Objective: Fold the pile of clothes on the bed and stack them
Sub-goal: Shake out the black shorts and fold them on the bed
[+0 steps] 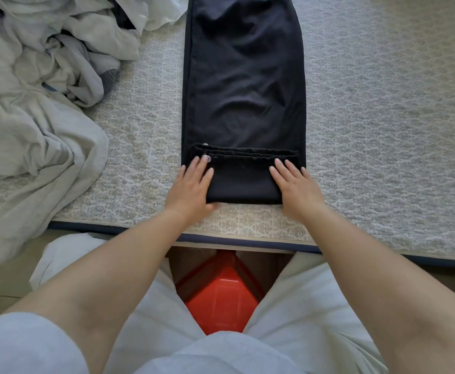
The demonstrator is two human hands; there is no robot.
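Dark navy trousers [243,76] lie lengthwise on the bed, legs running away from me. Their near end is folded over into a short flap [243,182], with the waistband edge and a small button on top. My left hand [191,184] lies flat on the flap's left side, fingers straight, thumb at the near fold. On the flap's right side my right hand [295,186] presses flat in the same way. A rumpled pile of pale grey clothes [45,85] lies at the left of the bed.
The bed has a grey patterned cover [383,117] with a dark piped front edge [248,240]. One grey garment hangs over that edge at the left. A red plastic stool [218,298] shows between my knees, under the bed's edge.
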